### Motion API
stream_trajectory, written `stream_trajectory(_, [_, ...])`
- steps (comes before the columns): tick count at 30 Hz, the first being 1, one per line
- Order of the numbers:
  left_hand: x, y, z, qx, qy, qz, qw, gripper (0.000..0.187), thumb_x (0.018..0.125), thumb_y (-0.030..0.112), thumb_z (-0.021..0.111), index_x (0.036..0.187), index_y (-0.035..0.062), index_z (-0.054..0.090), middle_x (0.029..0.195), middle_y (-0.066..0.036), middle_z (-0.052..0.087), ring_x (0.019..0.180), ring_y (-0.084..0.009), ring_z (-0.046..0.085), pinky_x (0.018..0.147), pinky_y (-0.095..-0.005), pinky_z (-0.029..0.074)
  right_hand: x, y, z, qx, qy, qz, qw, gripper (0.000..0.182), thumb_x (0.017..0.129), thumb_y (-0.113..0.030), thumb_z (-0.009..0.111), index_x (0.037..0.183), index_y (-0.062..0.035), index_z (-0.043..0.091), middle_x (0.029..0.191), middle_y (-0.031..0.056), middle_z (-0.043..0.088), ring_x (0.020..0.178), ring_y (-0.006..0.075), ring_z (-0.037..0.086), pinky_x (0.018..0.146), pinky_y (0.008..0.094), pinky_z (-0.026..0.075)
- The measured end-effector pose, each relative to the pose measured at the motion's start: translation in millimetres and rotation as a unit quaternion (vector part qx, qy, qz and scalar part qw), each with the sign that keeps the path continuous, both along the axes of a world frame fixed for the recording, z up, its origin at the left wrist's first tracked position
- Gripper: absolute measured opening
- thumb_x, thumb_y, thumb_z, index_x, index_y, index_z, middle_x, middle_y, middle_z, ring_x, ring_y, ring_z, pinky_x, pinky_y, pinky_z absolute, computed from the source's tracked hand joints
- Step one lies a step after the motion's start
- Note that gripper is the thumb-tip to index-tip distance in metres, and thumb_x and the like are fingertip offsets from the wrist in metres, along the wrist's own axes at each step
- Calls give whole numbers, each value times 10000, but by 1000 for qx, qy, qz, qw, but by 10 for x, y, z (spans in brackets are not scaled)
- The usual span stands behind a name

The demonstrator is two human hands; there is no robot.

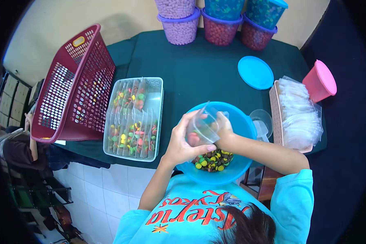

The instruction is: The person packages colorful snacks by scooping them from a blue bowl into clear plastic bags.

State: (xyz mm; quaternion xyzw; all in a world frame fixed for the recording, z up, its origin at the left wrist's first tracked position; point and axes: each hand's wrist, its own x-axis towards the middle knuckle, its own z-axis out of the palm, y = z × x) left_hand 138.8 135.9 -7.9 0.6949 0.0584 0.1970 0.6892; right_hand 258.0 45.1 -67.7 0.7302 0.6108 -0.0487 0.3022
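Observation:
My left hand point(179, 136) grips a clear plastic bag point(203, 127) by its side, thumb in front, above a blue bowl point(248, 160). My right hand point(224, 129) is at the bag's right edge, fingers curled and partly hidden; they appear to pinch the clear plastic. Under both hands, round candies point(215, 162) in yellow, green and brown lie in the bowl. To the left, a pale rectangular tray point(162, 105) holds several filled clear packets point(132, 132) standing in two rows.
A tall maroon basket point(87, 81) stands left of the tray. Behind are stacked tubs point(221, 30) and a blue lid point(255, 73). On the right are a clear cup point(262, 118), a box of plastic bags point(297, 118) and a pink container point(319, 83). A person point(24, 150) sits far left.

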Motion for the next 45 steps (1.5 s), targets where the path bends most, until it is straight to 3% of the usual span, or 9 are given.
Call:
stream_trajectory(1, [-5,-3,-24,-8,6,-6,1000,845,527,279,791,1205,11,364,1097,-116,482,1042,-212,458,875,-340,379,-10,-38,-142,-28,15,-30,999,228,772,-263,527,928,-139,638,861,10,619,959,178,524,895,340,236])
stream_trajectory(2, [8,10,-38,28,-10,-18,999,846,522,265,795,1205,13,365,1096,-124,484,1036,-220,468,871,-344,385,11,-66,-292,-101,-16,-4,995,424,802,-395,438,1195,-236,444,1173,11,479,1130,188,395,824,394,348])
stream_trajectory(9, [56,88,-5,163,-8,-73,984,808,523,262,787,1193,41,392,1076,-127,516,1007,-231,509,864,-343,393,143,-294,-603,-6,140,-72,988,544,773,-521,442,1217,-206,414,1235,45,424,1140,225,393,878,398,355])
stream_trajectory(10, [52,115,0,145,-1,-82,986,804,525,266,785,1190,40,394,1077,-130,516,1008,-236,510,864,-346,393,109,-287,-544,-1,244,-145,959,383,715,-175,570,1097,-147,567,1131,60,543,1091,202,477,986,423,208])
stream_trajectory(19, [43,312,-30,176,-22,-126,976,846,495,299,790,1193,32,391,1089,-144,512,1032,-246,495,885,-356,379,137,-270,-924,136,469,-177,854,472,625,-174,611,1094,-147,562,1138,79,528,1117,200,439,912,415,299])
stream_trajectory(22, [93,354,-29,146,-41,-117,981,846,493,296,791,1190,33,392,1102,-148,506,1049,-248,484,899,-364,366,188,-140,-726,3,340,-220,914,428,631,-195,603,1055,-138,580,1068,83,560,1027,201,499,866,386,334])
stream_trajectory(25, [161,413,-6,151,-57,-100,982,852,494,315,784,1194,34,389,1104,-145,504,1051,-244,476,889,-363,370,95,143,452,-135,321,-163,923,340,637,-206,597,963,-112,617,944,91,597,903,208,548,813,356,350])
stream_trajectory(41, [230,491,35,23,-68,-17,997,834,521,346,757,1193,24,381,1079,-130,508,1020,-230,481,874,-350,375,486,297,439,-96,419,-25,902,220,694,-200,476,772,-52,619,705,102,593,756,231,567,783,410,313])
stream_trajectory(45, [110,381,65,-56,-43,33,997,854,513,361,768,1197,38,371,1106,-105,486,971,-178,449,837,-310,366,601,190,829,-83,449,-33,889,278,740,-256,468,846,-30,591,730,172,594,709,325,565,736,405,401])
